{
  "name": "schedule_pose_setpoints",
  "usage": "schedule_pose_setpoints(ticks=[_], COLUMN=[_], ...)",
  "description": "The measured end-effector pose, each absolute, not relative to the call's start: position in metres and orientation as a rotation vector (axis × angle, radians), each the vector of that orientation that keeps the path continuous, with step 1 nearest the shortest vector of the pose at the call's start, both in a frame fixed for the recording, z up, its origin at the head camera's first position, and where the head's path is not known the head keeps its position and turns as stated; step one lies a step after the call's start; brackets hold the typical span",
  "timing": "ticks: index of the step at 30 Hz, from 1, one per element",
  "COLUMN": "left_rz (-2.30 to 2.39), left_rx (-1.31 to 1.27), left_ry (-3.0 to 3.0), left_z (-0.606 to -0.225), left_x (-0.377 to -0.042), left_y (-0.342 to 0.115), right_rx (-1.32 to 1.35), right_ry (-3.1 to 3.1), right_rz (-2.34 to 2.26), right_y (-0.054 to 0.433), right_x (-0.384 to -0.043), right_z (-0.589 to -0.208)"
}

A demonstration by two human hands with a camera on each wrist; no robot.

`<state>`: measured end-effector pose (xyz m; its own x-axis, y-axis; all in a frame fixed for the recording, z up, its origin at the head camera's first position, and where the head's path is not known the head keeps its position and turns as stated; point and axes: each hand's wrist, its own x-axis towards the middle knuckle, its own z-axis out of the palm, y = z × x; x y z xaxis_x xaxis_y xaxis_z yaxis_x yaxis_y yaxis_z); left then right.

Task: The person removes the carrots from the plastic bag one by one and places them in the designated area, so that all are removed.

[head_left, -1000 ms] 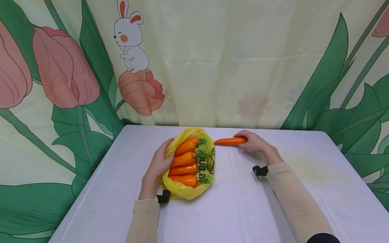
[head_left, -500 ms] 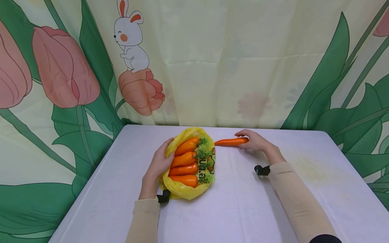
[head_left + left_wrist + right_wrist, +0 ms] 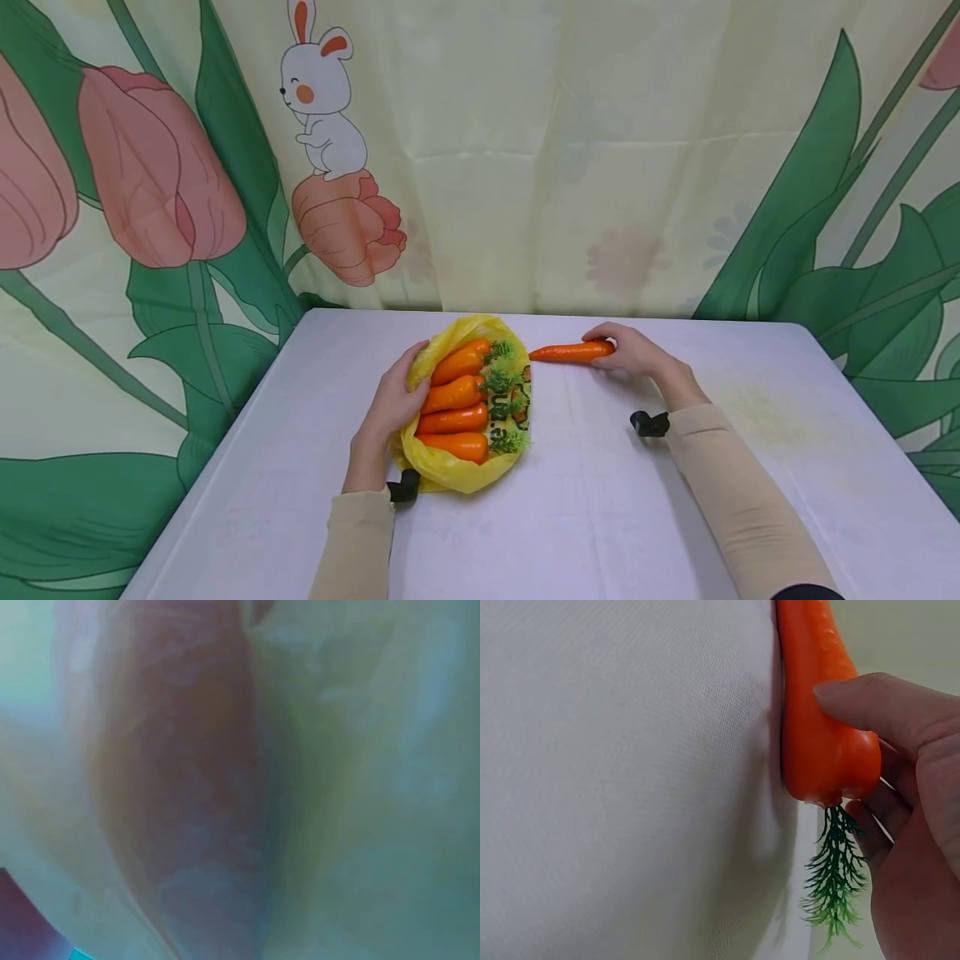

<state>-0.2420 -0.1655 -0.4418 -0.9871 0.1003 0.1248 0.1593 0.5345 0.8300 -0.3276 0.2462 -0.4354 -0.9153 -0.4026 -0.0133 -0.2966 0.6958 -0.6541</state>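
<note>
A yellow plastic bag [image 3: 459,477] with dark print lies on the table, its mouth spread wide. Inside it, several orange carrots [image 3: 453,417] with feathery green tops lie side by side. My left hand [image 3: 397,392] grips the bag's left rim, thumb at the opening. Seen from the left wrist, blurred yellowish film [image 3: 375,787] fills most of the view, with a brownish shape behind it. To the bag's right, one more carrot [image 3: 566,352] lies with its thin tip close to the rim. My right hand [image 3: 633,350] pinches its thick end; the right wrist view shows its green top [image 3: 834,877] hanging free.
A white cloth covers the table [image 3: 570,517]. Behind its far edge hangs a curtain [image 3: 525,167] printed with tulips, leaves and a rabbit. Small black devices sit at the left wrist [image 3: 405,486] and right wrist [image 3: 649,423].
The right hand shifts slightly right along the carrot. Its fingers lifted a little from the thick end half a second ago and now lie against it. The left hand and bag stay put.
</note>
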Motion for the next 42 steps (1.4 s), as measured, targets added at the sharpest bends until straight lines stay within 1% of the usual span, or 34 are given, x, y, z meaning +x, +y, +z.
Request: schedule_pose_setpoints(ticks=[11,16,26,38,42], left_rz=[-1.504,-1.493,-1.492,-1.506,-1.502], left_rx=[-0.189,-0.193,-0.210,-0.208,-0.208], left_ry=[-2.690,-2.690,-2.684,-2.694,-2.696], left_z=[-0.443,-0.442,-0.441,-0.440,-0.439], left_x=[-0.242,-0.241,-0.241,-0.240,-0.240], left_y=[-0.165,-0.165,-0.166,-0.165,-0.166], right_rx=[-0.597,-0.666,-0.673,-0.735,-0.836], right_ry=[2.756,2.781,2.789,2.804,2.797], right_rz=[-1.025,-1.016,-1.075,-1.166,-1.194], right_y=[0.246,0.248,0.247,0.213,0.197], right_x=[-0.328,-0.326,-0.314,-0.290,-0.284], right_z=[-0.435,-0.430,-0.420,-0.409,-0.405])
